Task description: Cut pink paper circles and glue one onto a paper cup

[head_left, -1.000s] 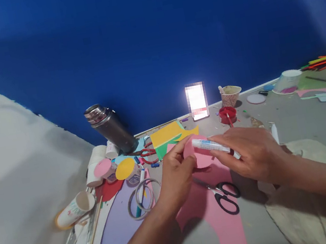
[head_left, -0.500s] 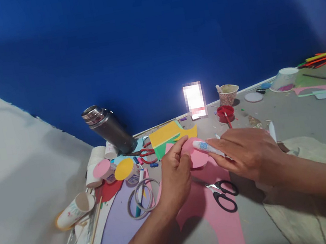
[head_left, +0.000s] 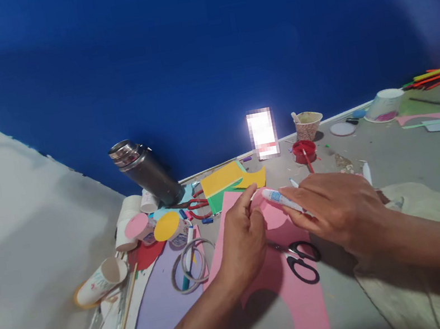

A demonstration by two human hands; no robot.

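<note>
Since a second ago: your left hand (head_left: 244, 239) has turned the pink paper disc (head_left: 270, 213) edge-on.
Left hand: pinches the disc.
Right hand (head_left: 338, 209): grips the small white glue tube (head_left: 282, 200), nozzle at the disc's edge, now lower.
Black-handled scissors (head_left: 299, 261): on the grey surface (head_left: 415, 158), at 6 o'clock of the disc.

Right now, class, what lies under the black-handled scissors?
The black-handled scissors lie partly on the pink paper sheet and partly on the grey table. The left hand covers their blade tips.

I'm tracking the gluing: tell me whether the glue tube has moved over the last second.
Yes. The glue tube in the right hand has tilted tip-down and edged left, nearer the yellow paper.
</note>
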